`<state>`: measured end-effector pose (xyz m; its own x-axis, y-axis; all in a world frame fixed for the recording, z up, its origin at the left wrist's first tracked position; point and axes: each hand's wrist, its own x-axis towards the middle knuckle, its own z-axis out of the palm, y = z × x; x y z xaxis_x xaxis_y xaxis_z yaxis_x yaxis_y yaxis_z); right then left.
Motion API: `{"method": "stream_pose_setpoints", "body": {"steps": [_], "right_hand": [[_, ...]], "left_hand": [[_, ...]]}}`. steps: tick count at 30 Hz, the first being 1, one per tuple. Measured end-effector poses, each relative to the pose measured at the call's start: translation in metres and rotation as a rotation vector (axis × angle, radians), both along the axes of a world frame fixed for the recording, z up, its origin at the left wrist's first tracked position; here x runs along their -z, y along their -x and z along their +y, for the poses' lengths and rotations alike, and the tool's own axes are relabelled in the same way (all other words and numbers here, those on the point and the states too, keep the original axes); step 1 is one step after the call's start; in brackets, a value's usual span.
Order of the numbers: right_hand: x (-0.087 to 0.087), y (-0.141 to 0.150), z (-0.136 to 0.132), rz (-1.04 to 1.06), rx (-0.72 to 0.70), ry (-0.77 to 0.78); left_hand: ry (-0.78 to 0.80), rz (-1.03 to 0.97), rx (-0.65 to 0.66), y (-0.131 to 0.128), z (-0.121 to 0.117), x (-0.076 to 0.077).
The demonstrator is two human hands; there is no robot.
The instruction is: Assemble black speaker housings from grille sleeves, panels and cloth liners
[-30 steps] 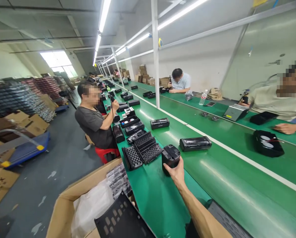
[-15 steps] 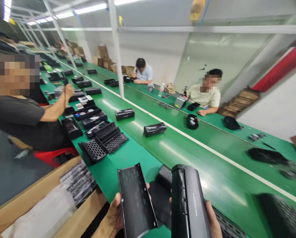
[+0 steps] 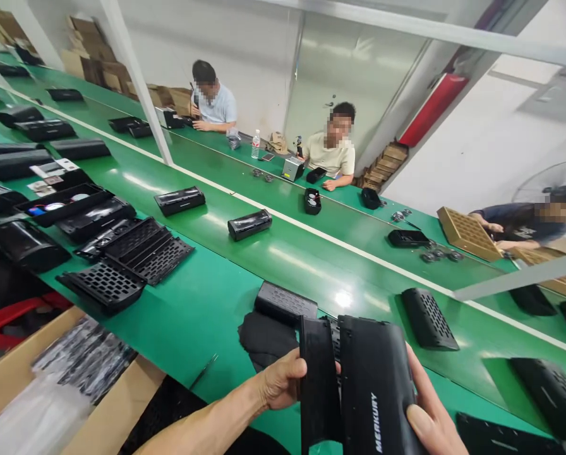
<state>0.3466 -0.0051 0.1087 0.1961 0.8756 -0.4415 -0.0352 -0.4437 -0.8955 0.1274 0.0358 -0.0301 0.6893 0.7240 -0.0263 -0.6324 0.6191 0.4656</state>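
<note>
My left hand (image 3: 285, 381) grips a curved black plastic shell (image 3: 318, 379) by its left edge, thumb on the near side. Close beside it, my right hand (image 3: 432, 404) holds a black speaker housing (image 3: 375, 373) lettered "MERKURY", with the thumb on its face and fingers along its right side. The two parts stand nearly parallel, with a narrow gap visible between them at the top. Just beyond them on the green bench lie a black perforated housing (image 3: 287, 302) and a piece of black cloth (image 3: 266, 338).
A green conveyor (image 3: 311, 272) carries several black housings. Perforated grilles (image 3: 107, 281) lie at the left bench edge, above a cardboard box (image 3: 117, 404) of plastic-wrapped parts. A thin tool (image 3: 204, 370) rests nearby. Co-workers sit across the line, one beside a divided tray (image 3: 467, 234).
The view has swung right. The shell, earlier apart with its hollow inside facing me, is now turned and close against the housing's left side.
</note>
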Motion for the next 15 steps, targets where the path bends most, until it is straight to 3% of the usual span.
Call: {"method": "stream_pose_setpoints", "body": {"steps": [3, 7, 15], "right_hand": [[-0.008, 0.004, 0.007, -0.213, -0.064, 0.006], [-0.01, 0.009, 0.015, -0.293, -0.092, 0.002], [0.016, 0.003, 0.029, -0.442, -0.235, -0.019]], "left_hand": [[-0.02, -0.022, 0.058, -0.016, -0.001, -0.008], [-0.03, -0.03, 0.073, -0.026, -0.001, -0.01], [0.004, -0.054, 0.043, -0.035, 0.004, -0.005]]}}
